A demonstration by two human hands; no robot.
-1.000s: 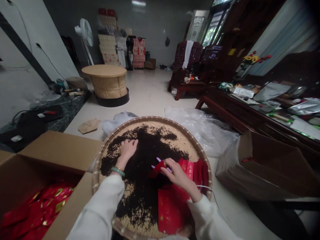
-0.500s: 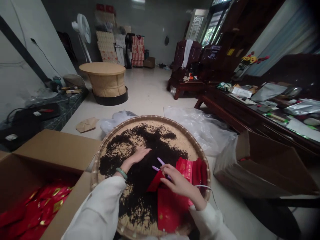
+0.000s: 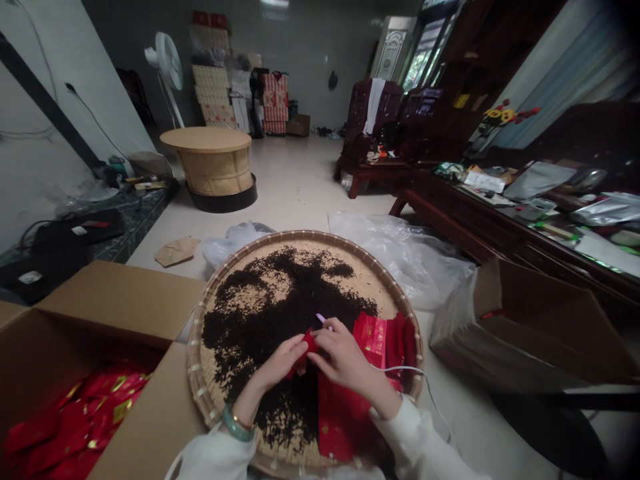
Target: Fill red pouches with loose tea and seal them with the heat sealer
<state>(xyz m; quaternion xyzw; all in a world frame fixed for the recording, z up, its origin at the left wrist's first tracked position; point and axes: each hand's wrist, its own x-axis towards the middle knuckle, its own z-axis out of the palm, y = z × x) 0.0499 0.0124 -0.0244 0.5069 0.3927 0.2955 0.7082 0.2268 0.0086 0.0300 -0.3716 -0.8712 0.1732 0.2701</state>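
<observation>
My left hand (image 3: 277,363), a green bangle at its wrist, pinches a small red packet (image 3: 311,341) over the round woven tray (image 3: 197,373). Closed at the packet's other side, my right hand (image 3: 345,357) also grips a purple two-pronged tool (image 3: 323,320); only one prong tip shows. Dark, dry loose bits like tea leaves (image 3: 295,300) cover much of the tray. Flat red packets (image 3: 340,423) lie under my right forearm, and a row of upright red packets (image 3: 395,337) stands at the tray's right. The packet's lower part is hidden by my fingers.
An open cardboard box (image 3: 150,400) with many red packets (image 3: 80,413) stands at left. Another open carton (image 3: 530,333) is at right, near a thin white cable (image 3: 425,387). Clear plastic sheeting (image 3: 400,260) lies behind the tray. A cluttered dark wooden table (image 3: 450,213) stands further right.
My left hand has left the dark leaves, moved right and closed on the red packet. The right hand has shifted slightly, keeping the purple tool, whose second prong no longer shows.
</observation>
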